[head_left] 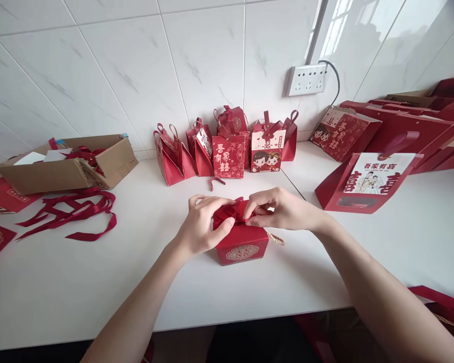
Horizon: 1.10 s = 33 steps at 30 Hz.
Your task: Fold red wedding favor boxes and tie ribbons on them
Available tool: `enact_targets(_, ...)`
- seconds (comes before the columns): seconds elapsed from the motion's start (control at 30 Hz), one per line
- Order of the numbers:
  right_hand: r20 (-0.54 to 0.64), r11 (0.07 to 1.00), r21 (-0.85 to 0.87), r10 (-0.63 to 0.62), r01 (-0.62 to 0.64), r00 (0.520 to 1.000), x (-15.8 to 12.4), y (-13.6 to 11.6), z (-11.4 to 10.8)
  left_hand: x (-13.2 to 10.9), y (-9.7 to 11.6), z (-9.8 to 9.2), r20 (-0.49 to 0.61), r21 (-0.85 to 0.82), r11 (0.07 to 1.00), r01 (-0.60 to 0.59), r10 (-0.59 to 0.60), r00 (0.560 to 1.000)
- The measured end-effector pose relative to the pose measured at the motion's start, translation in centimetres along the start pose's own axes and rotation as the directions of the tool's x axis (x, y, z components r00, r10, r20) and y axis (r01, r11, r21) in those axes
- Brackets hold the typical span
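A small red gift box (242, 245) with a gold emblem on its front stands on the white table (98, 282), near its front edge. A dark red ribbon (232, 212) lies gathered on top of the box. My left hand (201, 227) pinches the ribbon from the left, thumb pressed against the box top. My right hand (278, 207) pinches the ribbon's other end from the right. Both hands are closed on the ribbon. A gold cord (276, 238) sticks out at the box's right side.
Several finished red boxes (229, 151) stand in a row against the tiled wall. A cardboard carton (66, 169) and loose red ribbons (73, 212) lie at the left. Larger red gift bags (366, 181) lie at the right. A wall socket (306, 79) sits above.
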State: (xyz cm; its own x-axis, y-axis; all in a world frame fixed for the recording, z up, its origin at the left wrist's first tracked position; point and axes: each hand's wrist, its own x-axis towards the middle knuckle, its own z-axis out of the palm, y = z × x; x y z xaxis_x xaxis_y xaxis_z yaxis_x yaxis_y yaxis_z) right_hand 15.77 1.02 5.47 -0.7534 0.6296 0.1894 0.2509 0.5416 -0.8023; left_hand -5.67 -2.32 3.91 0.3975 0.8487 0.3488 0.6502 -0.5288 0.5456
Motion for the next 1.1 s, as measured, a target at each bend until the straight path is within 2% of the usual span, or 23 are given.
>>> enact_targets(0.4,0.007,0.99,-0.14,-0.007,0.008,1.0,-0.6,-0.6,-1.0,-0.3,0.1,0.2,-0.133,0.14,0.99,0.007,0.012,0.991)
enact_targets(0.5,-0.059,0.99,-0.13,0.052,-0.059,0.997,-0.6,-0.9,-0.9,-0.3,0.2,0.2,-0.156,0.171,0.985,0.02,0.007,0.988)
enact_targets(0.6,-0.137,0.973,-0.136,0.17,-0.188,0.976,-0.5,-1.1,-0.7,-0.3,0.5,0.1,-0.17,0.188,0.982,0.024,0.009,0.985)
enact_targets(0.7,-0.057,0.938,-0.153,0.307,-0.312,0.95,-0.3,-1.2,-0.4,-0.3,0.6,0.0,-0.164,0.189,0.981,0.042,-0.01,0.986)
enact_targets(0.77,-0.014,0.925,-0.145,0.353,-0.351,0.936,-0.1,-1.0,-0.2,-0.3,0.7,0.0,-0.156,0.184,0.981,0.067,-0.038,0.987)
enact_targets(1.1,0.094,0.902,-0.097,0.428,-0.42,0.899,-0.1,-0.2,-0.9,-0.2,0.7,0.1,-0.108,0.177,0.975,0.132,-0.114,0.988)
